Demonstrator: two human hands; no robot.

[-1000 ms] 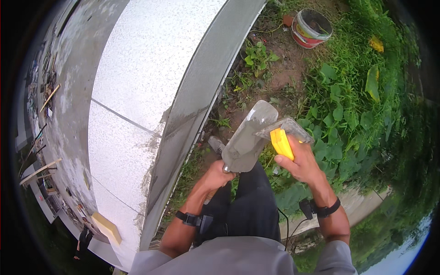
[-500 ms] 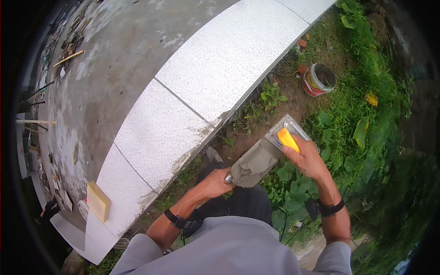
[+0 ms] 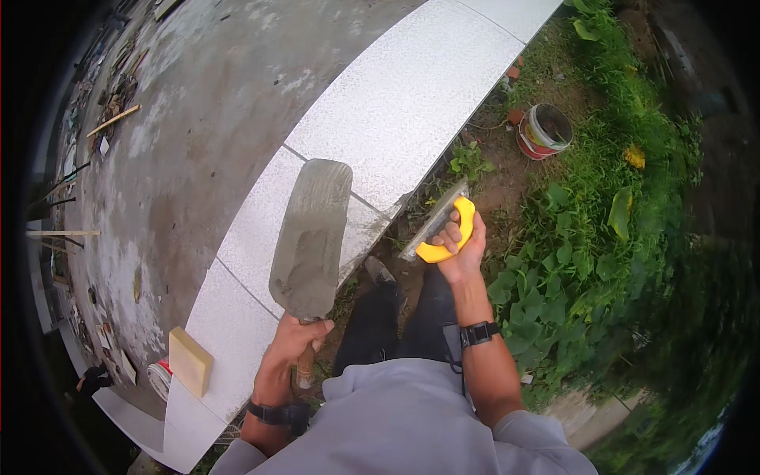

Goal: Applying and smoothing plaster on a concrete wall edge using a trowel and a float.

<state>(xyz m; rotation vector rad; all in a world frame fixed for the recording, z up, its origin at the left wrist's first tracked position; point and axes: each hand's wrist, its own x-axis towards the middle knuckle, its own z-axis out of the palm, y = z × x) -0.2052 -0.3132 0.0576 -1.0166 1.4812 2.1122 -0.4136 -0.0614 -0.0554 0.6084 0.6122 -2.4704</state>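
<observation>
My left hand [image 3: 291,344] is closed round the wooden handle of a trowel [image 3: 319,194]. Its long, rounded blade points away from me over the white panels [image 3: 372,103] and carries wet grey mortar [image 3: 309,265]. To the right, my right hand [image 3: 467,252] grips the yellow handle of a plastering float [image 3: 465,212]. The float's flat metal plate is tipped on edge, facing left toward the panels. Air separates the two tools. Grey mortar is smeared along the panels' near right edge, partly hidden behind the trowel.
A yellow sponge block [image 3: 190,362] rests on the panels at lower left, with a bucket [image 3: 161,378] beside them. Another bucket [image 3: 545,131] stands on soil at right, near leafy plants [image 3: 546,293]. Concrete ground [image 3: 206,103] stretches beyond, with scattered boards at far left.
My left hand has moved left, swinging the mortar-covered trowel from near the float to above the panels. The right hand came left and turned the float on edge, parting the tools.
</observation>
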